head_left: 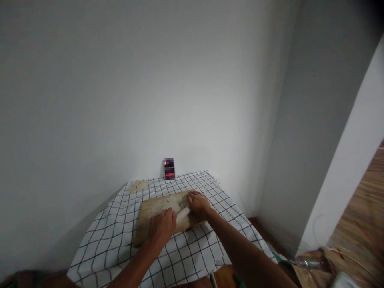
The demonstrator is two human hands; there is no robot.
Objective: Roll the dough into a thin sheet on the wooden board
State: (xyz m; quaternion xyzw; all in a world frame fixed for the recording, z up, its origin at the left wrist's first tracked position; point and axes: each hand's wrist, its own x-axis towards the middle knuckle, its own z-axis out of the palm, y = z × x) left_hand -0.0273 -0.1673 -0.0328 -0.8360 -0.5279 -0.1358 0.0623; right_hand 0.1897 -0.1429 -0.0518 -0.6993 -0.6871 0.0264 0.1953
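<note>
Left hand (162,228) and right hand (198,204) both gripping pale rolling pin (183,216) on wooden board (147,218); small dark box (169,169) at twelve o'clock.

A board (156,218) lies on the cloth (192,248) covering the bench. Both hands rest on the board, left hand (162,229) nearer, right hand (198,205) farther right. A small box (169,169) stands behind, against the wall.

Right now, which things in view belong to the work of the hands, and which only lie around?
In use:
left hand
right hand
pale dough under both hands
wooden board

Lying about:
checked cloth
dark box by the wall
dough scrap on the cloth's far corner
</note>
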